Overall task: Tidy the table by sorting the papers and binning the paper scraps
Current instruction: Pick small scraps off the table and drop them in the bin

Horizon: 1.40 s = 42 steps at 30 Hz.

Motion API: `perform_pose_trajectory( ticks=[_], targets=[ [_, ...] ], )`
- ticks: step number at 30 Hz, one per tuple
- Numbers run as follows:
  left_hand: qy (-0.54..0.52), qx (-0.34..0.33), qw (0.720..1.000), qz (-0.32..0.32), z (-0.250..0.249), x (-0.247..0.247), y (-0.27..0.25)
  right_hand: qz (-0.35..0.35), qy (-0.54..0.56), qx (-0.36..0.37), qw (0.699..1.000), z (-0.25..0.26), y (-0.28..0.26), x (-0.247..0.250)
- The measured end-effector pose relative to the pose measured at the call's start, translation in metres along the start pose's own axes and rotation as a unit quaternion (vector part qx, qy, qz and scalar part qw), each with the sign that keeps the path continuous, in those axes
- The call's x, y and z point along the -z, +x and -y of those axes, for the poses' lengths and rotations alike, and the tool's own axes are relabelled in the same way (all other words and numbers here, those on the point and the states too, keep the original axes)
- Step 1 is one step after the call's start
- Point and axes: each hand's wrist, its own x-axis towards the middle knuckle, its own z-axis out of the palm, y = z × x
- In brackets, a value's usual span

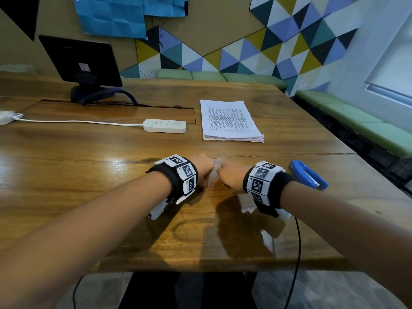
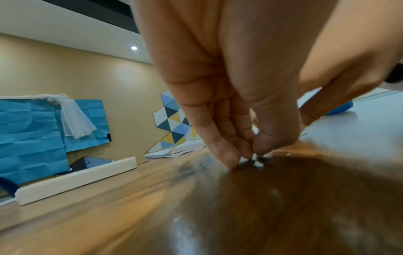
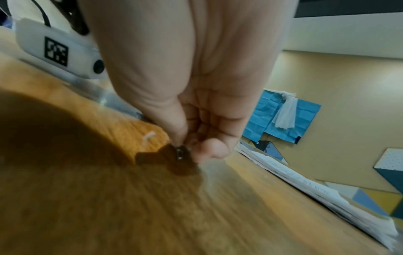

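Note:
My two hands work side by side at the middle of the wooden table (image 1: 89, 175). The left hand (image 1: 205, 172) has its thumb and fingers (image 2: 229, 155) drawn together at the tabletop, pinching at tiny pale scraps (image 2: 258, 163). The right hand (image 1: 225, 177) pinches a tiny dark scrap (image 3: 180, 153) between thumb and forefinger, just off the wood. A small white scrap (image 3: 148, 136) lies beside it. A squared stack of printed papers (image 1: 229, 120) sits further back, to the right; it also shows in the wrist views (image 2: 174, 152) (image 3: 305, 181).
A blue stapler (image 1: 308, 175) lies just right of my right wrist. A white power strip (image 1: 165, 126) with its cord runs left of the papers. A dark monitor (image 1: 82, 61) stands at the back left. Green benches (image 1: 367, 126) line the right wall.

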Motion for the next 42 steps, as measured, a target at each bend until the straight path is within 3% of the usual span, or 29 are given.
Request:
perform_pose_trajectory(
  ticks=[10, 20, 28, 33, 36, 42],
  targets=[
    [-0.151, -0.013, 0.985, -0.079, 0.013, -0.006, -0.015, -0.085, 0.246, -0.021, 0.965, -0.026, -0.022, -0.022],
    [-0.263, -0.077, 0.955, -0.117, -0.024, -0.001, -0.019, -0.158, 0.432, -0.035, 0.887, -0.044, -0.076, -0.046],
    [-0.364, -0.173, 0.913, -0.066, -0.088, 0.003, -0.009, -0.169, 0.525, -0.002, 0.834, -0.059, -0.138, -0.083],
    [-0.397, -0.258, 0.881, -0.023, -0.145, 0.000, -0.015, -0.137, 0.650, -0.009, 0.747, -0.064, -0.194, -0.126],
    [-0.385, -0.289, 0.876, 0.006, -0.178, -0.005, -0.013, -0.114, 0.699, -0.024, 0.705, -0.065, -0.225, -0.156],
    [-0.354, -0.349, 0.867, 0.046, -0.248, -0.028, -0.005, -0.080, 0.698, -0.094, 0.705, -0.060, -0.257, -0.227]
  ],
)
